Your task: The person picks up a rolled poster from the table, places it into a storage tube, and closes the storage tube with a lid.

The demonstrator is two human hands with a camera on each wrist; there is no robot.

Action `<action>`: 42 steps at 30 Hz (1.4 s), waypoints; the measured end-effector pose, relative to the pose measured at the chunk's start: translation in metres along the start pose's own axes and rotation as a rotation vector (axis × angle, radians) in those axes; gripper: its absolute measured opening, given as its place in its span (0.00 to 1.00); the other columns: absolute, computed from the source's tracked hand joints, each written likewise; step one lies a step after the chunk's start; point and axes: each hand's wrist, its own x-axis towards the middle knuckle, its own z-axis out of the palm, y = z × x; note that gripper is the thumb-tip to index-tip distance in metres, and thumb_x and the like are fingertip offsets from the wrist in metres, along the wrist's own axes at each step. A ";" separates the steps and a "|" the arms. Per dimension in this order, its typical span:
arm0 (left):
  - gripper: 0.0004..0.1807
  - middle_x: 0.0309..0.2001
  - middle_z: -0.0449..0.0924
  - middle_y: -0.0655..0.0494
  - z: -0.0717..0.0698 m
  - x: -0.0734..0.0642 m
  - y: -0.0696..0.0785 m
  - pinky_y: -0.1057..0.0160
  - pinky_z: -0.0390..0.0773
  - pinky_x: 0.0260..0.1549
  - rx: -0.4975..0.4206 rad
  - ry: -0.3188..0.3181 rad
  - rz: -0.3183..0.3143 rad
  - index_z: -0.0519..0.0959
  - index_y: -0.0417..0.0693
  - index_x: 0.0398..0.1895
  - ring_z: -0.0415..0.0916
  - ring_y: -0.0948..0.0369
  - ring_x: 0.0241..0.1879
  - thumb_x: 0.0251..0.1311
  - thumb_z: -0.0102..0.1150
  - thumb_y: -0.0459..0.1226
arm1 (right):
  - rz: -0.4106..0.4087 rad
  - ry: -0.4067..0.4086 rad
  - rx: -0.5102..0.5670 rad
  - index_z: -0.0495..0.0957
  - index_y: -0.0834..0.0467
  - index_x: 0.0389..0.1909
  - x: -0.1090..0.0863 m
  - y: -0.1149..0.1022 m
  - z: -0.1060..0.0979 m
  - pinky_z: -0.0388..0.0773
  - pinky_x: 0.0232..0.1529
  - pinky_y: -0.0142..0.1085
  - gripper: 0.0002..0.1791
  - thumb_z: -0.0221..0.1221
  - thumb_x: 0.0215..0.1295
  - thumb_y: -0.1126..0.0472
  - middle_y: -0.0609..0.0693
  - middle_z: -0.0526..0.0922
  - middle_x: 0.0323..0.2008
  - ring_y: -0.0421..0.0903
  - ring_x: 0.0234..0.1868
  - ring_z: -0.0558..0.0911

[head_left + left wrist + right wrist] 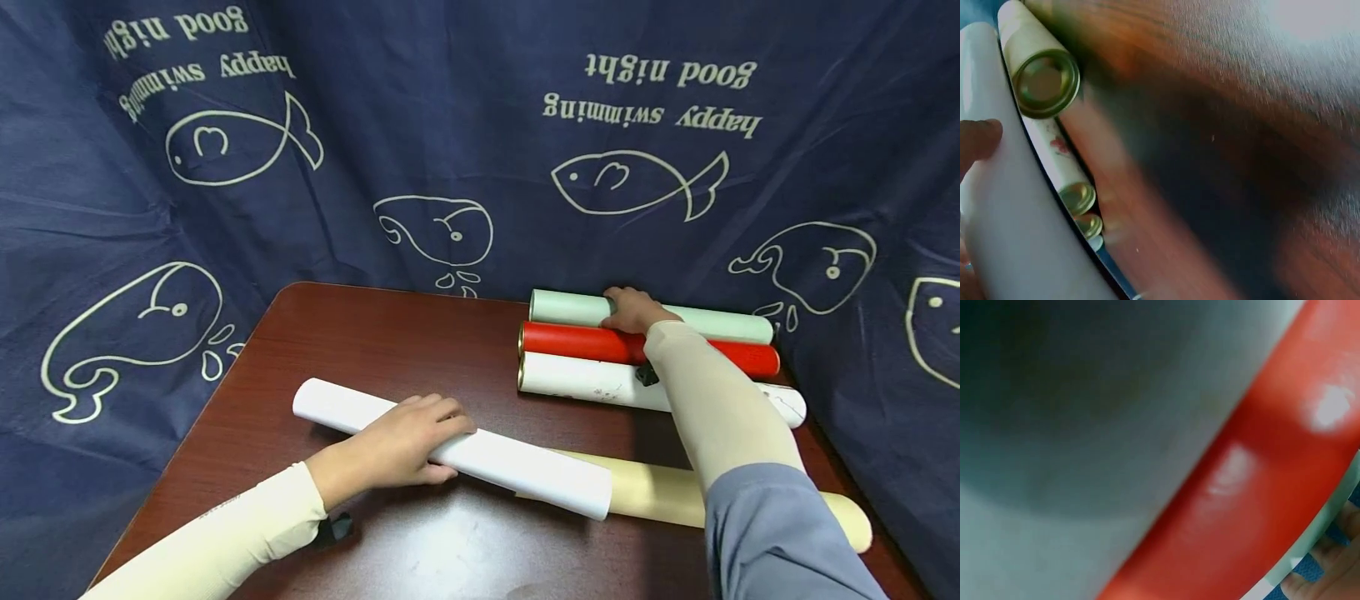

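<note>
My left hand [408,442] grips a plain white tube [540,471] around its middle, fingers over the top and thumb on the near side. Slanting down to the right, that tube overlaps the left end of a cream tube [660,493] in the head view. At the back right, my right hand [637,310] holds a mint-green tube [720,325], its fingers reaching over the far side. Right in front of it lies a red tube [577,342], then a white tube with a printed pattern [592,379]. Fingers [1329,556] show at the mint tube's edge in the right wrist view.
The tubes lie on a reddish-brown wooden table [360,333]. A dark blue curtain [465,125] with fish and whale drawings hangs behind it and at both sides. The back row of tubes sits close to the curtain. My right forearm crosses over the cream tube.
</note>
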 end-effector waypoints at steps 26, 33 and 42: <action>0.30 0.46 0.76 0.58 0.024 0.000 0.012 0.58 0.76 0.41 0.107 0.012 0.022 0.78 0.56 0.54 0.75 0.59 0.46 0.48 0.74 0.54 | -0.025 -0.065 -0.031 0.52 0.70 0.73 0.006 -0.003 0.000 0.59 0.66 0.61 0.41 0.61 0.67 0.59 0.74 0.61 0.67 0.69 0.65 0.64; 0.31 0.46 0.76 0.60 0.017 0.002 0.009 0.58 0.75 0.40 0.071 0.039 -0.021 0.78 0.56 0.55 0.75 0.60 0.46 0.48 0.74 0.54 | 0.057 -0.084 -0.075 0.53 0.67 0.73 0.001 -0.009 -0.004 0.58 0.62 0.68 0.42 0.61 0.64 0.57 0.72 0.65 0.64 0.70 0.61 0.67; 0.31 0.46 0.76 0.60 0.025 0.003 0.010 0.58 0.75 0.40 0.045 0.022 -0.097 0.77 0.57 0.57 0.74 0.60 0.44 0.49 0.73 0.54 | -0.107 0.030 -0.201 0.62 0.64 0.68 -0.002 -0.002 -0.003 0.68 0.54 0.65 0.38 0.67 0.59 0.59 0.70 0.73 0.55 0.67 0.55 0.73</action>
